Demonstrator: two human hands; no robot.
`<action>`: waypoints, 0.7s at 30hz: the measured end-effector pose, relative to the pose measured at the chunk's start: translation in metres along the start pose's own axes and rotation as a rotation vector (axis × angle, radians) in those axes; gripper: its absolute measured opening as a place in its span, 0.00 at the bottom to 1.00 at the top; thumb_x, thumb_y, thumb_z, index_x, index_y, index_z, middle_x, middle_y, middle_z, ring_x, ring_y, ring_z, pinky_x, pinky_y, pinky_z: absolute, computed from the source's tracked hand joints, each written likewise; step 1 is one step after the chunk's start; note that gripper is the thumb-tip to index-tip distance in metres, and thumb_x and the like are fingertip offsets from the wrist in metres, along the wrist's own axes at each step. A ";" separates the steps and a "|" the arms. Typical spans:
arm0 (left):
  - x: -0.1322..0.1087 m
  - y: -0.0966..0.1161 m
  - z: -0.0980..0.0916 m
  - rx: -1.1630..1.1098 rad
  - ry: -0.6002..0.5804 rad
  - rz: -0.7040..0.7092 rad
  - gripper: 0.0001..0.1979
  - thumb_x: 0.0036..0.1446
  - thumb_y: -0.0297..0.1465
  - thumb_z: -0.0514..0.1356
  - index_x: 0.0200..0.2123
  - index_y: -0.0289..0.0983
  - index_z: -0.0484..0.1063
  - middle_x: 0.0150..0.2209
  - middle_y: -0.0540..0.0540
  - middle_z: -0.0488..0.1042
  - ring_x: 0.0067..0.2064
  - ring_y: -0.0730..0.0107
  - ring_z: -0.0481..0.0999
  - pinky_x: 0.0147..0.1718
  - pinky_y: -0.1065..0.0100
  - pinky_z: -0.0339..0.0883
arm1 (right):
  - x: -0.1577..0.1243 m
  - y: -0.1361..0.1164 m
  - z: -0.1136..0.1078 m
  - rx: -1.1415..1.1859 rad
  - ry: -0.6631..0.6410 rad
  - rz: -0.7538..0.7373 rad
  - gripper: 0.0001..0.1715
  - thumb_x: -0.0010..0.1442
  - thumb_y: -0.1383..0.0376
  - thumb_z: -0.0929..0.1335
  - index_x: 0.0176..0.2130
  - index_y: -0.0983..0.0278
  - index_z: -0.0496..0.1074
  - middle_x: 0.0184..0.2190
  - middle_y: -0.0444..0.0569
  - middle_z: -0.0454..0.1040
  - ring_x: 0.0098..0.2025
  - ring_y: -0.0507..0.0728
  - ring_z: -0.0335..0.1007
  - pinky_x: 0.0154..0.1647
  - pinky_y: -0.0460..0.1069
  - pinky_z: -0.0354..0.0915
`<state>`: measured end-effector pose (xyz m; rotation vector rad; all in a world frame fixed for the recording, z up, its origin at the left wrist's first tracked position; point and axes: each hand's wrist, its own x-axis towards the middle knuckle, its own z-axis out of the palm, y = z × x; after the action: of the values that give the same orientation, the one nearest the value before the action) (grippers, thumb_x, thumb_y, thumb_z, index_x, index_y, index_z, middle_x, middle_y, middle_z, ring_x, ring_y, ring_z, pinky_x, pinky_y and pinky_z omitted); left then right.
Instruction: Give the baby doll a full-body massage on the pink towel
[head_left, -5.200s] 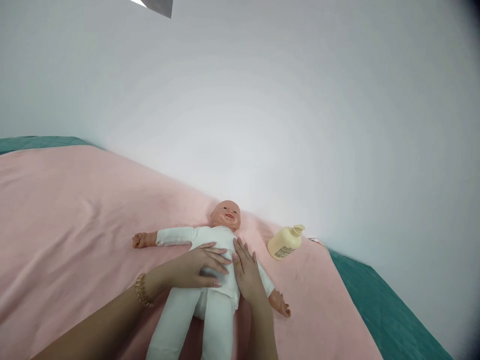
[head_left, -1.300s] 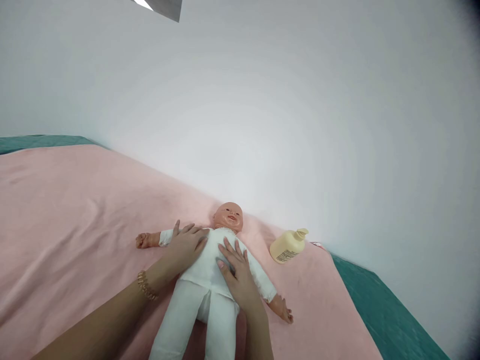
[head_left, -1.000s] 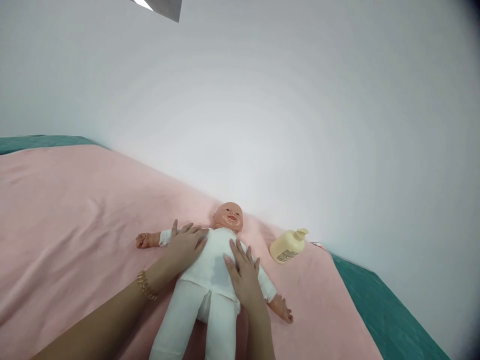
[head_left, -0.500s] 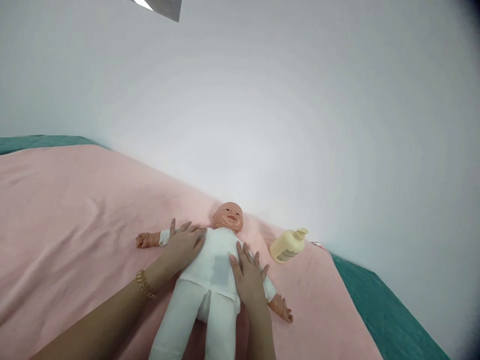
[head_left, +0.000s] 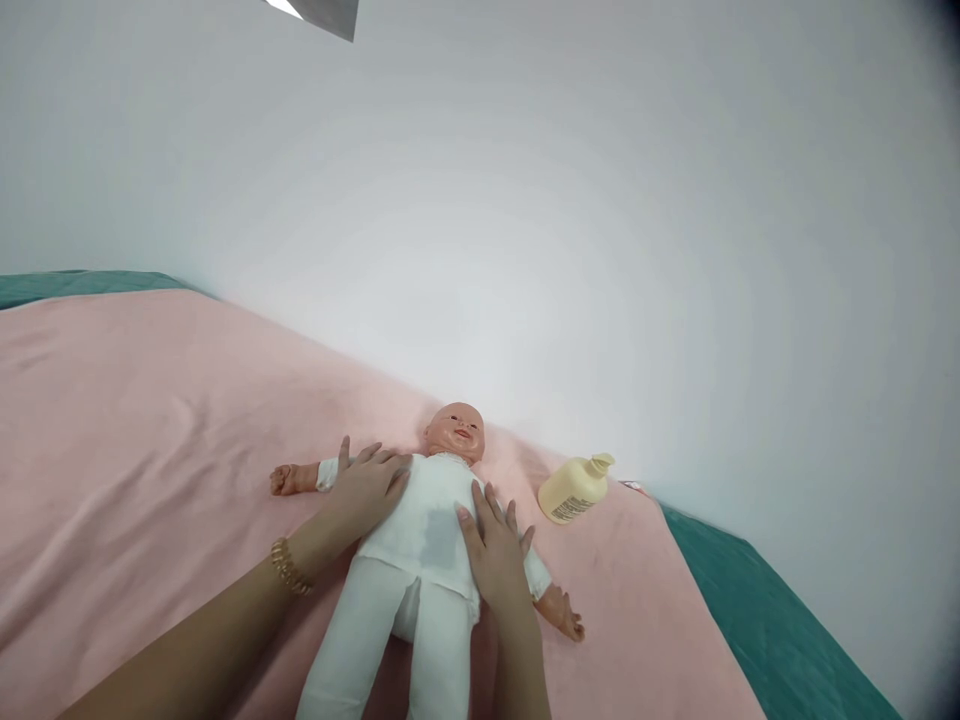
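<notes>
A baby doll (head_left: 420, 510) with a white cloth body lies on its back on a pink blanket (head_left: 150, 430), arms stretched out to both sides. A greyish patch shows on its belly. My left hand (head_left: 367, 492) rests on the doll's upper chest and shoulder at the left, fingers spread. On the opposite side of the torso lies my right hand (head_left: 495, 550), fingers apart, covering part of the doll's side and upper arm. Neither hand grips anything. The doll's feet are out of the frame.
A pale yellow pump bottle (head_left: 574, 490) stands on the blanket to the right of the doll. Green bedding (head_left: 780, 610) shows beyond the blanket's right edge and at the far left. Behind the bed rises a white wall (head_left: 480, 250).
</notes>
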<state>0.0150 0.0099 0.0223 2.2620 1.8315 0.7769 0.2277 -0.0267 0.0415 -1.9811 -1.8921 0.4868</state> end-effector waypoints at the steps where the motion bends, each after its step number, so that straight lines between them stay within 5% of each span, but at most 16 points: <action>1: 0.000 0.000 0.000 0.001 -0.003 -0.001 0.19 0.66 0.33 0.48 0.54 0.43 0.72 0.55 0.44 0.74 0.62 0.47 0.64 0.61 0.31 0.33 | 0.000 0.000 0.000 0.001 -0.001 -0.001 0.40 0.64 0.41 0.55 0.67 0.56 0.56 0.70 0.45 0.48 0.71 0.76 0.30 0.64 0.77 0.23; 11: 0.001 0.000 0.000 0.013 -0.032 -0.019 0.18 0.66 0.32 0.49 0.54 0.43 0.72 0.56 0.45 0.73 0.62 0.48 0.64 0.61 0.31 0.32 | 0.001 0.009 -0.013 0.111 -0.027 0.028 0.36 0.65 0.46 0.55 0.66 0.55 0.57 0.70 0.45 0.48 0.72 0.69 0.30 0.66 0.74 0.25; 16: 0.004 -0.005 -0.023 0.074 -0.081 -0.051 0.24 0.63 0.31 0.52 0.63 0.42 0.63 0.62 0.43 0.67 0.65 0.49 0.59 0.63 0.37 0.39 | -0.010 0.041 -0.049 0.319 0.025 0.086 0.38 0.60 0.46 0.62 0.62 0.61 0.64 0.64 0.53 0.62 0.67 0.65 0.54 0.63 0.61 0.58; 21: 0.003 -0.029 -0.064 0.120 -0.191 -0.123 0.30 0.60 0.33 0.53 0.66 0.36 0.57 0.63 0.38 0.63 0.58 0.47 0.67 0.54 0.52 0.62 | -0.027 0.082 -0.084 0.306 0.029 0.197 0.33 0.54 0.47 0.68 0.53 0.61 0.73 0.58 0.55 0.71 0.60 0.68 0.66 0.53 0.58 0.68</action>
<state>-0.0392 0.0064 0.0665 2.1796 1.9500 0.4263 0.3387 -0.0588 0.0763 -1.9615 -1.5067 0.7495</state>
